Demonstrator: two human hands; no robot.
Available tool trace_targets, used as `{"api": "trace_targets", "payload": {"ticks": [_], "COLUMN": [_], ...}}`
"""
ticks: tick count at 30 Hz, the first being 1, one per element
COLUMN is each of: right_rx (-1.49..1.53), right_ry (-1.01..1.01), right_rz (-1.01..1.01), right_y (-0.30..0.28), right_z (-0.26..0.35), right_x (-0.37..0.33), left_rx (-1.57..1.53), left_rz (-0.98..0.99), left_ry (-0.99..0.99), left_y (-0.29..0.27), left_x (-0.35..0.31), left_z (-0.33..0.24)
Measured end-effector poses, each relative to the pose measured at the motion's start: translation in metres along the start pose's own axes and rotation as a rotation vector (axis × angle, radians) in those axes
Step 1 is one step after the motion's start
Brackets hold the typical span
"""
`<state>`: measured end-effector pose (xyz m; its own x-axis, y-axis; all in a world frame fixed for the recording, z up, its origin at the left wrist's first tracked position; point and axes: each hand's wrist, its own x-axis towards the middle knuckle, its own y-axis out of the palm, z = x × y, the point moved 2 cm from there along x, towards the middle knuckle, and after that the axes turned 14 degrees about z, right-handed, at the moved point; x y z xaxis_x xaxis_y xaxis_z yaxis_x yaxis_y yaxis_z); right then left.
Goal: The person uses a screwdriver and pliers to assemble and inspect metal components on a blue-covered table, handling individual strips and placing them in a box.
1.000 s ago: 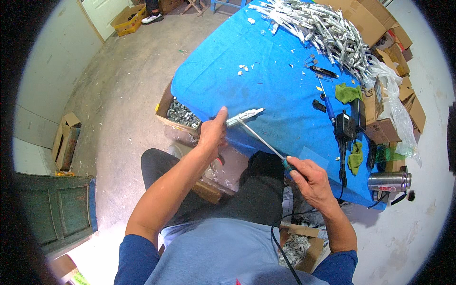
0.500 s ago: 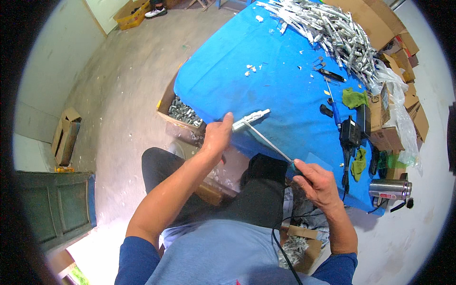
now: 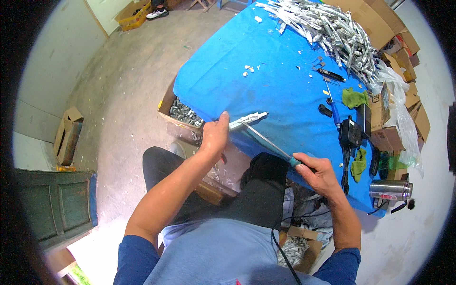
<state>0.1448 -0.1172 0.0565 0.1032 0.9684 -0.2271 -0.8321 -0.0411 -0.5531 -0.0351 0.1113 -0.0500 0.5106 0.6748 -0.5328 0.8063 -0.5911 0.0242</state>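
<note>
item, beneath you: open carton (image 3: 311, 258) by your right leg, white scraps (image 3: 293, 250) inside.

item: your right hand (image 3: 317, 175), fingers wrapped narrowly round the handle of a teal-handled screwdriver (image 3: 293, 161); its bare shaft slants up and leftward, the tip against the slim white part, or so close that a gap cannot be told.

item: your left hand (image 3: 216, 134), gripping the near end of that part; thumb uppermost, lower fingers hidden from you.

item, principal: slim white part (image 3: 249, 118), long, narrow, notched along its length, tapering to a thin far tip. location: over the near edge of the blue-clothed table (image 3: 223, 71), pointing away and to your right. handling, judged by look: light, stiff, rather smooth; the thin tip probably the fragile portion. hold: the thicker near end, where your left hand has it, fingers well back from the screwdriver tip; spare the narrow end any sideways load.

item, left of the table edge: carton (image 3: 167, 99) of short grey pieces (image 3: 186, 114).

item, right side: blue-handled screwdriver (image 3: 335, 114), lying beside a black power adapter (image 3: 350, 133).

item, farthest on the cloth: heap of slim white pieces (image 3: 339, 38), tangled, much like yours.
</note>
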Motion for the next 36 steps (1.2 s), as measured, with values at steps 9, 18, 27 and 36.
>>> {"api": "trace_targets", "payload": {"ticks": [9,18,27,36], "right_rx": [0.678,0.218,0.006,0.909], "right_ry": [0.288,0.132,0.182,0.0], "right_rz": [0.044,-0.114,-0.51,-0.444], "right_y": [0.023,0.042,0.025,0.084], "right_z": [-0.018,-0.007,0.012,0.015], "right_x": [-0.006,-0.032,-0.036,0.036], "left_rx": [-0.123,-0.124,-0.133,0.068], "left_rz": [0.036,0.093,0.18,0.251], "left_ry": [0.015,0.023,0.079,0.355], "left_y": [0.002,-0.004,-0.005,-0.008], "left_x": [-0.011,-0.002,-0.015,-0.087], "left_z": [-0.014,0.001,0.005,-0.002]}}
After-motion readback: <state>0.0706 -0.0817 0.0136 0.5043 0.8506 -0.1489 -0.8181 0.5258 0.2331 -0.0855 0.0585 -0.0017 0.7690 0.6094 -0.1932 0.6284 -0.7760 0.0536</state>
